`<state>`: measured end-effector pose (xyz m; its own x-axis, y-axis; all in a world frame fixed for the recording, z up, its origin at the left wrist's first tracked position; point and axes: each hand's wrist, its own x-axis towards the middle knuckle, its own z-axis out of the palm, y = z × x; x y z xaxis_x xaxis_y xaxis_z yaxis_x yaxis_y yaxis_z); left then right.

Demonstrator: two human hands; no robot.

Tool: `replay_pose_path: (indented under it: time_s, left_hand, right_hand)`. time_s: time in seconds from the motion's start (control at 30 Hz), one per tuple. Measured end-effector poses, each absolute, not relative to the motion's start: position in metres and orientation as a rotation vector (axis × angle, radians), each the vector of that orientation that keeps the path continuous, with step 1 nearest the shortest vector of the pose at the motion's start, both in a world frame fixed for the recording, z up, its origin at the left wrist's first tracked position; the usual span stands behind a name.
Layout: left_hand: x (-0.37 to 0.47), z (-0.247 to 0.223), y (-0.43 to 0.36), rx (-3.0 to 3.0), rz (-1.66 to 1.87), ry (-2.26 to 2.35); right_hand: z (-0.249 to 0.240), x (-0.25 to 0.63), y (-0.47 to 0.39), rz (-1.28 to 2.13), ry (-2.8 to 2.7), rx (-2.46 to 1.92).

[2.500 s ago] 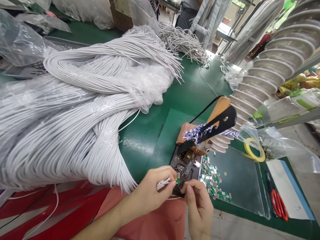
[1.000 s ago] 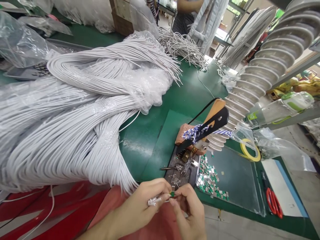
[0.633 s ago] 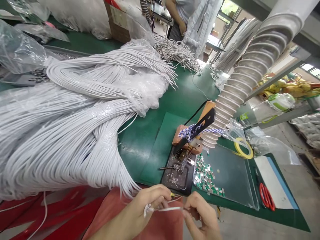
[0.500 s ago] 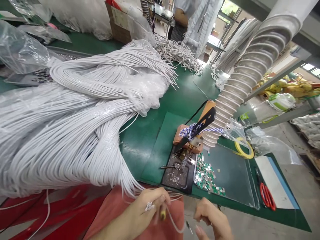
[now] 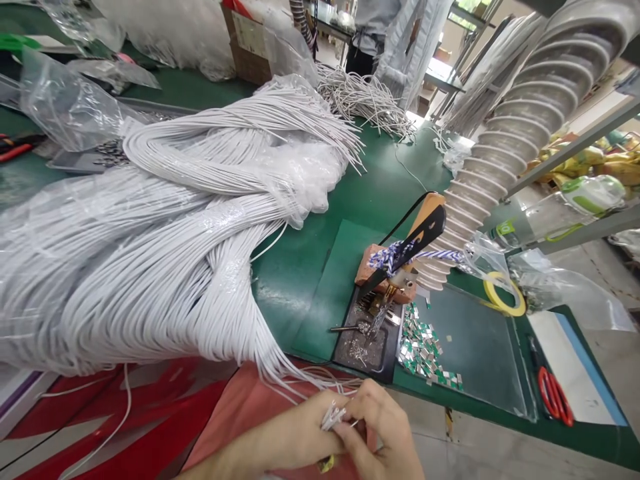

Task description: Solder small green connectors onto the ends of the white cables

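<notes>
Low at the front edge of the bench, my left hand is closed round a few thin white cables, their cut ends poking up out of the fist. Thumb and fingers of my right hand pinch one cable's end right beside them, and the two hands touch. Something small and yellow shows under my left hand, too covered to name. To the left lies a large bundle of white cables, partly wrapped in clear plastic, with loose ends trailing toward my hands.
Beyond my hands a soldering fixture tied to a brick stands on a black tray. Small green circuit boards lie scattered on a dark mat. Red-handled scissors, yellow tape and a ribbed hose are on the right.
My right hand has come leftward from a spot apart and now meets my left hand at the cable ends. The view has shifted slightly.
</notes>
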<state>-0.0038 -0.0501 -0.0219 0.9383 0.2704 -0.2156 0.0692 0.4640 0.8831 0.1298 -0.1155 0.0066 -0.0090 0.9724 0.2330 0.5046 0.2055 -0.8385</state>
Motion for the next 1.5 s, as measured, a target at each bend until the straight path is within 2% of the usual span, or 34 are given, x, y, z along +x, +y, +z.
replay_pose_path:
  time_s: [0.2,0.37,0.5,0.7,1.27,1.5]
  left_hand:
    - [-0.017,-0.002,-0.035,1.136,0.107,0.439]
    - [-0.021,0.008,-0.020,1.348,0.310,0.685]
    - [-0.015,0.002,-0.005,1.434,0.537,0.600]
    - [-0.011,-0.002,0.000,1.498,0.579,0.548]
    - [-0.012,-0.003,0.000,1.478,0.605,0.574]
    - [-0.013,-0.004,0.001,1.504,0.571,0.524]
  right_hand:
    - [0.015,0.141,-0.114,0.766,-1.466,-1.439]
    - [0.007,0.142,-0.111,0.817,-1.305,-1.450]
    - [-0.003,0.137,-0.106,0.794,-1.156,-1.496]
    - [-0.010,0.138,-0.107,0.842,-1.079,-1.516]
    - [0.003,0.144,-0.101,0.853,-1.244,-1.544]
    - [0.004,0.138,-0.099,0.720,-1.396,-1.557]
